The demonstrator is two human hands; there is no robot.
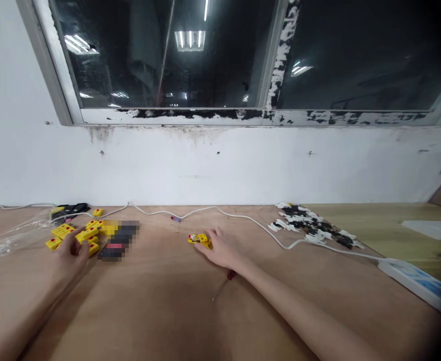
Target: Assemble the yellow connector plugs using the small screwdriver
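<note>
1. Resting over the pile at the left of the work surface: left hand (72, 250). Its fingers (69, 241) are slightly curved and narrowly spaced, and they touch or nearly touch the yellow plastic blocks (64, 231), which carry red dots. Whether a block is held cannot be determined from this view.
2. Right hand (220, 248): located near the center of the plywood tabletop (160, 311). Its fingers (208, 237) are drawn close together, with the tips on the small yellow part (200, 241), which lies at the front of the hand and is partly covered.
3. Red-handled screwdriver (230, 275): lies on the tabletop just below the right wrist, with the shaft angled toward the person.
4. Adjacent items:
   - A blurred dark patch (119, 239) obscures objects just right of the blocks.
   - A clear plastic bag (12, 240) lies left of the blocks.
   - A white cable (213, 209) runs across the rear of the tabletop to a white power strip (412, 283) at right.
   - Black-and-white pieces (310, 225) lie heaped at the rear right, below a white wall (220, 170) and a window (168, 55).
</note>
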